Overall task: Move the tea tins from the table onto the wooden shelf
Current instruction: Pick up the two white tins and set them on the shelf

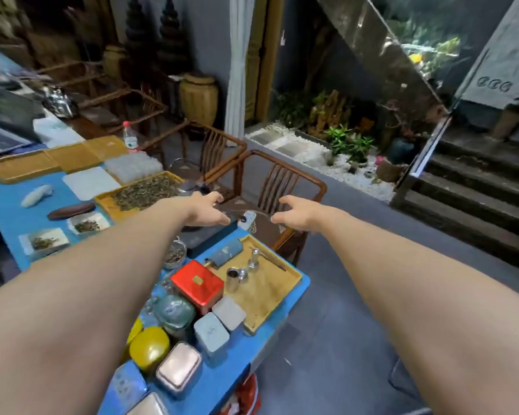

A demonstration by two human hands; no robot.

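Note:
Several tea tins stand on the blue table (6, 205) near its right end: a red square tin (197, 285), a yellow round tin (149, 347), a pale blue square tin (211, 333), a grey one (229, 313), a pink-topped metal tin (179, 366) and a blue tin (126, 387). Both my arms are stretched forward above them. My left hand (206, 209) and my right hand (295, 214) hover empty, fingers apart, past the table edge over a wooden chair. No wooden shelf is in view.
A wooden tray (270, 290) holds small metal cups and a blue roll. Trays of loose tea (146, 191), white dishes and a laptop lie further left. Wooden chairs (282, 181) stand beyond the table. Stone steps (468, 199) and a pebble garden are at right.

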